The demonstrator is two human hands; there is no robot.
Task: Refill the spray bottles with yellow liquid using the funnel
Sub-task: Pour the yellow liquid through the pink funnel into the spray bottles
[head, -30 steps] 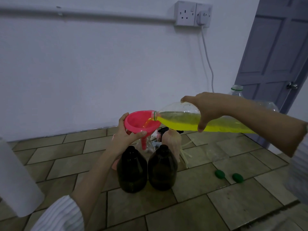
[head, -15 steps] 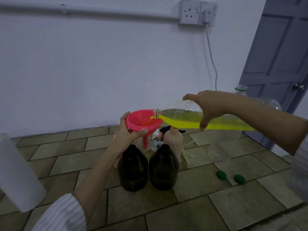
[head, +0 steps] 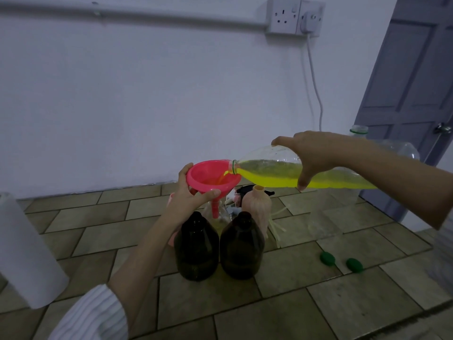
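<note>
A tiled floor [head: 282, 303] meets a white wall [head: 147, 106] with a double socket [head: 295, 17] and a grey door [head: 411, 82] at the right. The left hand [head: 190, 196] grips the rim of a pink funnel [head: 212, 177], thumb in front and fingers behind; the funnel's stem drops into a clear bottle [head: 220, 214], mostly hidden behind two brown bottles [head: 220, 246] standing side by side. The right hand [head: 311, 153] clamps from above a clear plastic bottle [head: 282, 173] lying nearly level, its fingers curled round the body, its mouth over the funnel bowl; yellow liquid [head: 274, 179] fills its lower half and runs into the funnel. A beige bottle [head: 257, 207] stands just behind the brown pair. Two green caps [head: 340, 261] lie on the tiles to the right, and a white roll [head: 27, 253] stands at the left edge.
</note>
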